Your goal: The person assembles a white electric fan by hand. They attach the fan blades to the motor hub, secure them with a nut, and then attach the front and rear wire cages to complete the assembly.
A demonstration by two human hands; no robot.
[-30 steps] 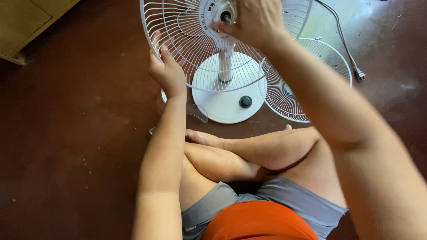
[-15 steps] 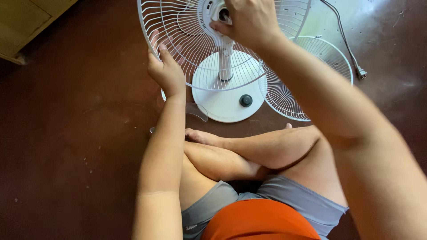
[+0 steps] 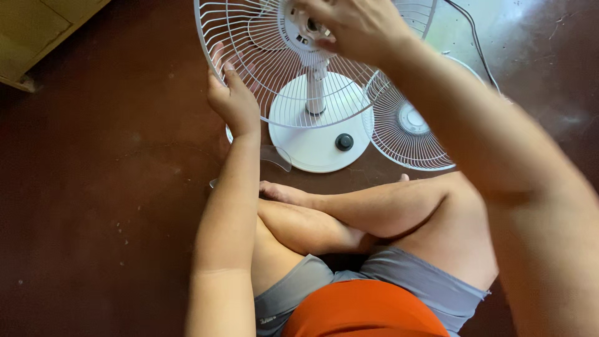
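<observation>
Head view, left hand point(image 3: 234, 103) fingers gripping white fan guard point(image 3: 249, 62) rim, right hand point(image 3: 355, 28) fingers pinching motor hub point(image 3: 299, 28) at guard centre, loose second grille point(image 3: 405, 128) right of the guard

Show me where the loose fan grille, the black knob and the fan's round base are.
loose fan grille point(image 3: 409, 134): head view, on its wire spokes near the hub.
black knob point(image 3: 344, 142): head view, on its top.
round base point(image 3: 312, 153): head view, on bare white plastic.

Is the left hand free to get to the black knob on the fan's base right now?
Probably not right away: the left hand is gripping the rim of the wire guard. The black knob sits uncovered on the round white base, below the guard, so the way looks free once the hand lets go.
</observation>
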